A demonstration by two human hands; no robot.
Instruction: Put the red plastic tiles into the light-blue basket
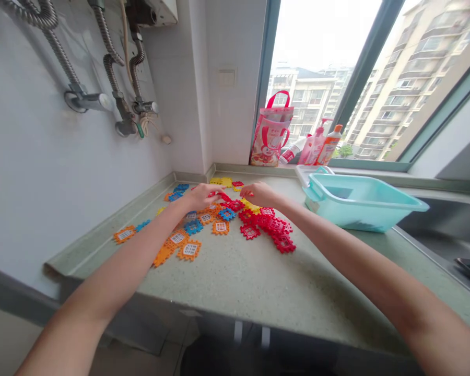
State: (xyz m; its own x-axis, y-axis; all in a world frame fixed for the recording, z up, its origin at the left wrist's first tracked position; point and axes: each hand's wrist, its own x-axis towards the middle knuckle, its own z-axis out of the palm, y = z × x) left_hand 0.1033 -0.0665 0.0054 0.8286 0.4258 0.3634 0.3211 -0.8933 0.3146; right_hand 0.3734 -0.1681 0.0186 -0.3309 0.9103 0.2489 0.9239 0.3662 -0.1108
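Note:
Toothed plastic building tiles in several colours are spread over the far part of the worktop. My left hand [202, 196] reaches in above them, its fingers closed on a red tile [224, 197]. Opposite it, my right hand [260, 194] is curled in a pinch; a speck of red shows at its fingertips, too small to make out. Red tiles [274, 225] lie in an overlapping heap below my right hand, with yellow tiles [250, 205] beside them. Orange tiles [189, 250] and blue tiles [193, 226] are scattered by my left forearm. More yellow tiles [221, 181] lie behind my hands.
A turquoise tub [366, 201] stands on the worktop [235, 282] at right, beside a metal sink [442, 224]. On the window ledge are a pink bag [272, 136] and several bottles, one with an orange cap [331, 143]. Pipes [113, 78] run down the left wall.

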